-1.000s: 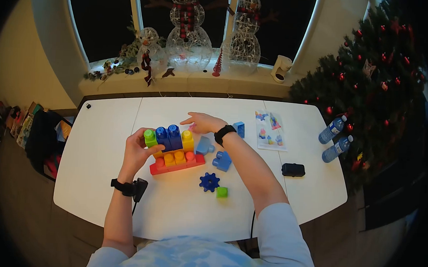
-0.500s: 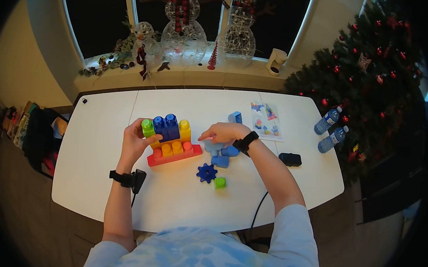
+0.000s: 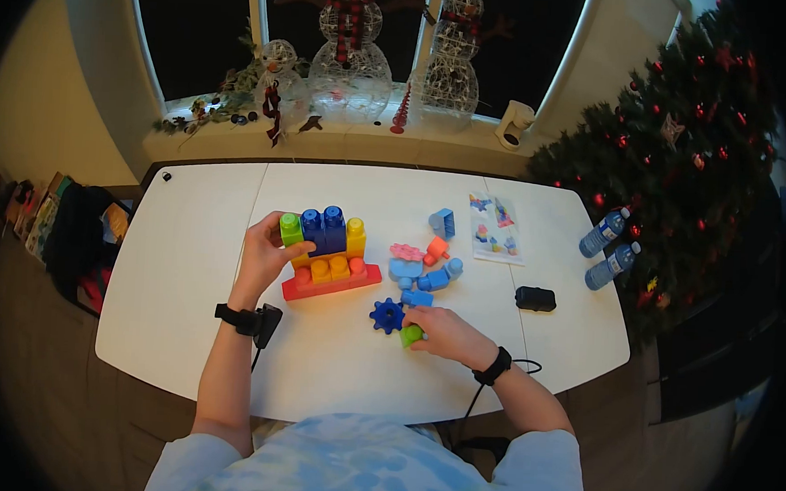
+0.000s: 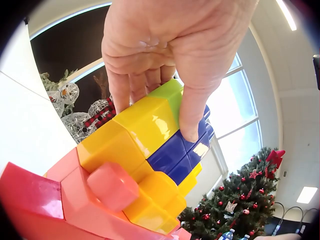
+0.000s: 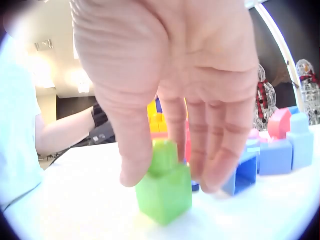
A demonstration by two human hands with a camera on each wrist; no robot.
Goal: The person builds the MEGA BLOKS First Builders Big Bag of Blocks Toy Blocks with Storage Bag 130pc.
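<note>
The left hand (image 3: pixel 262 255) gripped the building-block stack (image 3: pixel 323 268), thumb foremost. The right hand (image 3: pixel 451 334), angled downward, pinched the lime-green block (image 5: pixel 165 197).

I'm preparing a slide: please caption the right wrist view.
The right hand straddles a small green plastic block, with light-blue plastic blocks beyond.

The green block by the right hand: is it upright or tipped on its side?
Upright. The right wrist view shows the green block with its stud on top, beneath the right hand.
</note>
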